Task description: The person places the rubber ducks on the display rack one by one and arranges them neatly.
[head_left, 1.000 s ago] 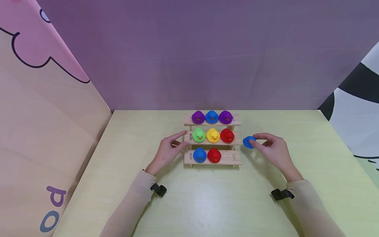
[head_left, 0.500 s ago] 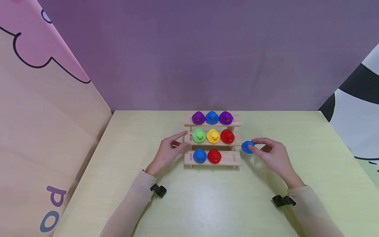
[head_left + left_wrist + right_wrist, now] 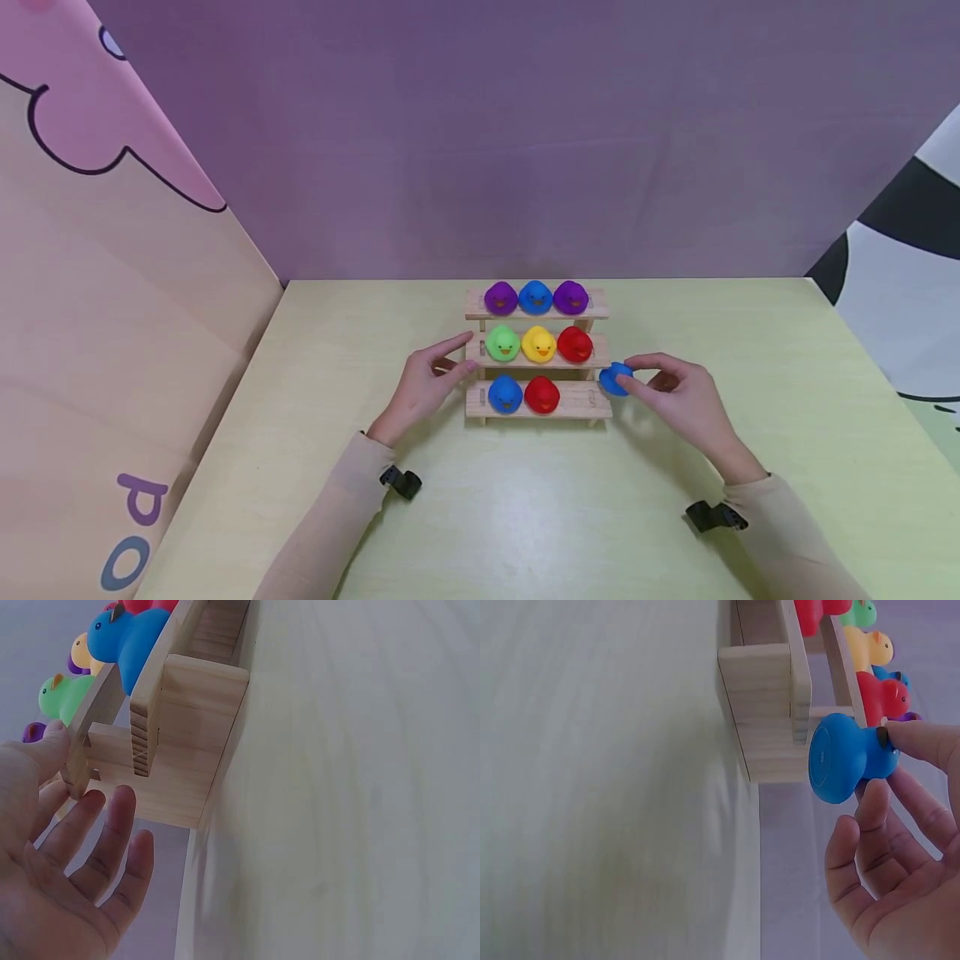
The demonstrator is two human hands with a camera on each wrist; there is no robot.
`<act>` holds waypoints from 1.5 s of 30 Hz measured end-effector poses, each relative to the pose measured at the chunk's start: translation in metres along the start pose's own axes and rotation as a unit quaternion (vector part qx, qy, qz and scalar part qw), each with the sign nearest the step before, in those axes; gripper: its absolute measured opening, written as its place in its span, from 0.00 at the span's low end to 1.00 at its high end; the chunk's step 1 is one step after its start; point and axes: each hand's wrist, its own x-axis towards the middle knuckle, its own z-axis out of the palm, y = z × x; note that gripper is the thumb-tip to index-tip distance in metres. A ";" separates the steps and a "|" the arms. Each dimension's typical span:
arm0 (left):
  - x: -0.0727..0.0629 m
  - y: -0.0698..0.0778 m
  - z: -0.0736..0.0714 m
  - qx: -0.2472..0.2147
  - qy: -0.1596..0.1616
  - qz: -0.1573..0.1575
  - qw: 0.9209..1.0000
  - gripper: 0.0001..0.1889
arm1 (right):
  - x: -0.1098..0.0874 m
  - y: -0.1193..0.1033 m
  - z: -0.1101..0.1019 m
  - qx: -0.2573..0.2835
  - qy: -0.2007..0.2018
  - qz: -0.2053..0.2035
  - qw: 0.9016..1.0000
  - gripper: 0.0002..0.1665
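My right hand pinches a blue rubber duck between thumb and fingers, at the right end of a three-step wooden rack. In the right wrist view that duck is tilted, its flat base toward the camera. At the rack's left end, the left hand grips the middle step's end between thumb and index finger, its other fingers loosely bent. On the bottom step sit a blue duck and a red duck, with bare wood to their right.
Green, yellow and red ducks line the middle step. Along the top stand a purple duck, a blue duck and another purple one. A purple backdrop rises behind the pale table.
The right hand has brought the blue duck left and nearer the front, so it now overlaps the rack's right end in the head view. The left hand has stayed in place.
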 end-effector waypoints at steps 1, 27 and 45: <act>0.000 0.000 0.000 -0.001 -0.001 0.002 1.000 0.27 | -0.001 -0.001 0.000 0.002 -0.001 -0.002 1.000 0.20; 0.000 0.004 -0.001 0.019 0.000 0.041 0.999 0.27 | -0.011 -0.018 0.021 0.037 -0.030 -0.016 0.999 0.16; 0.000 0.002 -0.002 0.012 0.002 0.035 0.999 0.26 | -0.017 -0.023 0.036 0.040 -0.042 -0.038 0.998 0.17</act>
